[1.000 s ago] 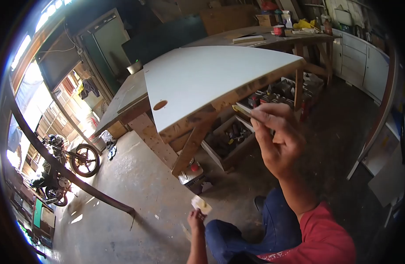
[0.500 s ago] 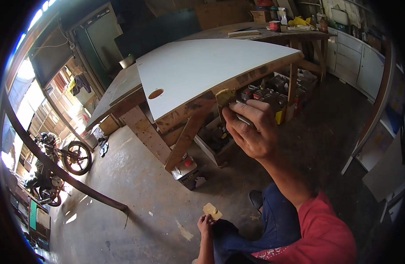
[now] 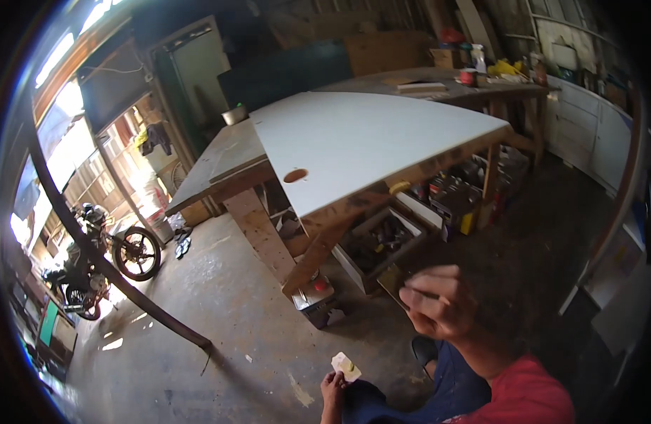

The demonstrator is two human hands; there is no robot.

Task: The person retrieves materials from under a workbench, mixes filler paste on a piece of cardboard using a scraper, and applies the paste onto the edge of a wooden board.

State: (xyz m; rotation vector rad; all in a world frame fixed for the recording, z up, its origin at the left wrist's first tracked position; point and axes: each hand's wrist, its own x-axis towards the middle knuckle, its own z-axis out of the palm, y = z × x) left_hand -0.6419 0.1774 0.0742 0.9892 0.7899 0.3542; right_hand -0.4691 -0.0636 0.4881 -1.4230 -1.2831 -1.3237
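The right hand clamps a flat scraper; the left hand pinches a pale card bearing a yellowish lump. Farther off lies a smooth white board.

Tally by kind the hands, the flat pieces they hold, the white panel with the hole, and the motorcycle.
Hands: 2 (left hand, right hand)
Flat pieces held: 2 (pale card, olive-brown piece)
White panel: 1
Motorcycle: 1
Total: 6
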